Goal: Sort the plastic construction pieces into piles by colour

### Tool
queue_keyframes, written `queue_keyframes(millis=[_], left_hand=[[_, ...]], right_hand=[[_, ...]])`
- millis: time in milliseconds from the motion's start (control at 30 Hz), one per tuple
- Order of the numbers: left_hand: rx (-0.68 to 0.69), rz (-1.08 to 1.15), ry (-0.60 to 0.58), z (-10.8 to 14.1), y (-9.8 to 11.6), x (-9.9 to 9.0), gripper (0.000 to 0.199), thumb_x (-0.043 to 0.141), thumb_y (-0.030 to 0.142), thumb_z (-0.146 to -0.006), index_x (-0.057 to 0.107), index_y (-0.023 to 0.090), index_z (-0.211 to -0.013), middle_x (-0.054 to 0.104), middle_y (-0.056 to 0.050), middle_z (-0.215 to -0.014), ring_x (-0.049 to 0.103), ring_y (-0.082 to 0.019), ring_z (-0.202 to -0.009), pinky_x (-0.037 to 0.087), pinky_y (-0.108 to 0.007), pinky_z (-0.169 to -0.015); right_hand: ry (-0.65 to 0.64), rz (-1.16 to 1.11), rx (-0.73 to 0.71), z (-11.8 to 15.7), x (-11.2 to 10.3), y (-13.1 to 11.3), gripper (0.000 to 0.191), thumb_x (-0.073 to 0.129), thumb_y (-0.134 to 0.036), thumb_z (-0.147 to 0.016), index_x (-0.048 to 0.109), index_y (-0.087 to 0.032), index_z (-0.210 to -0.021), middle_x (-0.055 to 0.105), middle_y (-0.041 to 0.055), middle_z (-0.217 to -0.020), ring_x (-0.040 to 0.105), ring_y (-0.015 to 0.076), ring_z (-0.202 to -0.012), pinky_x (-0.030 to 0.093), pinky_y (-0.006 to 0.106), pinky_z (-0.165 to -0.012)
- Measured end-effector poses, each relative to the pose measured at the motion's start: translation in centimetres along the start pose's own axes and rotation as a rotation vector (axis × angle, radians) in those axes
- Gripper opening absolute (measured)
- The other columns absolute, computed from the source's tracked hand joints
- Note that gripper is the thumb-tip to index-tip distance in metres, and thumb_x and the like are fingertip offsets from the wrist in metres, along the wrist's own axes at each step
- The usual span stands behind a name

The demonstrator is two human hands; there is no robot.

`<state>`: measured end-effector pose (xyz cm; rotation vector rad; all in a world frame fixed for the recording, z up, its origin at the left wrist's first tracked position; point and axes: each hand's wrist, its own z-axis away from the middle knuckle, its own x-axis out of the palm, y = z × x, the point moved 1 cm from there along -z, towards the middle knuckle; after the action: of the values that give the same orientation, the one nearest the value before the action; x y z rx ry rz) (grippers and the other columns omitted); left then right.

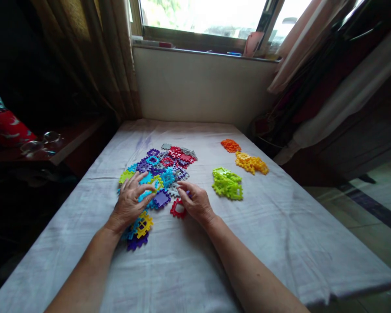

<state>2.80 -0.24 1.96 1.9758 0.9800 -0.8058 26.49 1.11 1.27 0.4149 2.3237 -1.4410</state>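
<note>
My left hand (133,201) is over the left side of a mixed pile of toothed plastic building tiles. Its thumb and forefinger close on the edge of a yellow-green tile (157,181) with a cut-out middle. To the right of the pile is my right hand (197,202), its thumb and forefinger apart. A bit of purple shows behind its fingers, but I cannot tell whether it touches them. A red frame tile (177,208) lies beside that hand. A solid purple tile (162,198) sits between both hands. Nearer me, a yellow tile (144,223) rests on blue and purple ones.
Sorted heaps lie to the right: lime-green tiles (227,184), yellow-orange tiles (251,163) and orange tiles (230,145). A pale cloth (263,243) covers the table. Eyeglasses (52,138) lie on a dark side table at left. Curtains (87,56) hang by the window.
</note>
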Motion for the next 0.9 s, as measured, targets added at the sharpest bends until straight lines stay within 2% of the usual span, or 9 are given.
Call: queue_keyframes(millis=[100,200,267,367,433,533,633,733,900], left_hand=[[0.086,0.021,-0.048,0.1,2.4,0.5,0.023,0.054,0.043,-0.093,0.073,0.03,-0.096,0.056,-0.004,-0.145,0.039,-0.028,-0.143,0.027,-0.055,-0.119],[0.121,0.016,-0.108,0.2,3.8,1.0,0.023,0.055,0.043,-0.092,0.074,0.031,-0.098,0.056,-0.004,-0.146,0.039,-0.029,-0.143,0.026,-0.057,-0.119],[0.118,0.016,-0.118,0.1,3.6,0.8,0.025,0.057,0.044,-0.091,0.072,0.032,-0.107,0.057,-0.004,-0.145,0.041,-0.029,-0.142,0.026,-0.056,-0.119],[0.02,-0.007,-0.046,-0.2,1.8,-0.1,0.036,0.054,0.043,-0.091,0.066,0.031,-0.122,0.061,-0.005,-0.139,0.047,-0.027,-0.138,0.03,-0.052,-0.118],[-0.112,-0.074,0.029,-0.4,-0.2,-0.9,0.037,0.05,0.042,-0.092,0.064,0.028,-0.123,0.063,-0.007,-0.136,0.051,-0.027,-0.135,0.034,-0.05,-0.116],[-0.339,-0.219,0.125,-0.4,-3.3,-1.5,0.047,0.05,0.046,-0.09,0.061,0.022,-0.129,0.059,-0.014,-0.14,0.049,-0.034,-0.135,0.035,-0.052,-0.113],[-0.483,-0.269,0.105,-0.2,-5.4,-1.0,0.062,0.051,0.052,-0.088,0.052,0.017,-0.139,0.056,-0.021,-0.141,0.049,-0.039,-0.134,0.036,-0.055,-0.11],[-0.531,-0.266,0.032,-0.2,-6.5,-0.2,0.062,0.046,0.055,-0.09,0.053,0.017,-0.138,0.063,-0.023,-0.132,0.056,-0.041,-0.126,0.038,-0.06,-0.106],[-0.505,-0.278,0.034,-0.3,-6.8,0.1,0.054,0.046,0.054,-0.089,0.063,0.02,-0.127,0.069,-0.02,-0.123,0.063,-0.041,-0.114,0.045,-0.057,-0.097]], right_hand=[[-0.054,-0.18,0.124,0.2,1.1,-0.2,0.034,0.062,-0.038,-0.088,0.067,-0.024,-0.119,0.078,0.0009,-0.092,0.073,0.0166,-0.079,0.058,0.029,-0.075],[-0.056,-0.287,0.161,0.1,1.6,-0.1,0.033,0.065,-0.041,-0.084,0.068,-0.023,-0.111,0.077,0.0003,-0.083,0.071,0.017,-0.072,0.057,0.029,-0.068],[-0.02,-0.272,0.156,-0.3,0.8,0.0,0.029,0.064,-0.041,-0.082,0.071,-0.022,-0.103,0.075,0.0001,-0.077,0.069,0.0165,-0.066,0.056,0.028,-0.064],[0.163,-0.142,0.135,-1.3,-2.4,0.5,0.027,0.063,-0.04,-0.081,0.072,-0.022,-0.099,0.075,0.0018,-0.079,0.068,0.0167,-0.067,0.055,0.028,-0.066],[0.341,-0.024,0.15,-1.8,-5.5,1.3,0.027,0.06,-0.04,-0.081,0.072,-0.021,-0.097,0.076,0.0036,-0.082,0.068,0.0177,-0.07,0.054,0.029,-0.069],[0.579,0.176,0.203,-2.0,-10.4,3.4,0.029,0.057,-0.041,-0.079,0.072,-0.019,-0.091,0.076,0.0062,-0.083,0.069,0.0204,-0.075,0.054,0.031,-0.073],[0.761,0.351,0.269,-1.5,-14.1,5.8,0.028,0.055,-0.038,-0.077,0.072,-0.018,-0.089,0.076,0.009,-0.088,0.068,0.0224,-0.079,0.054,0.033,-0.075],[0.793,0.447,0.314,-0.8,-15.6,7.8,0.025,0.056,-0.034,-0.074,0.072,-0.018,-0.085,0.076,0.0091,-0.088,0.068,0.0232,-0.08,0.053,0.034,-0.077],[0.649,0.519,0.295,-0.5,-14.2,8.9,0.023,0.055,-0.031,-0.073,0.073,-0.021,-0.083,0.075,0.0077,-0.088,0.067,0.0238,-0.084,0.052,0.035,-0.082]])
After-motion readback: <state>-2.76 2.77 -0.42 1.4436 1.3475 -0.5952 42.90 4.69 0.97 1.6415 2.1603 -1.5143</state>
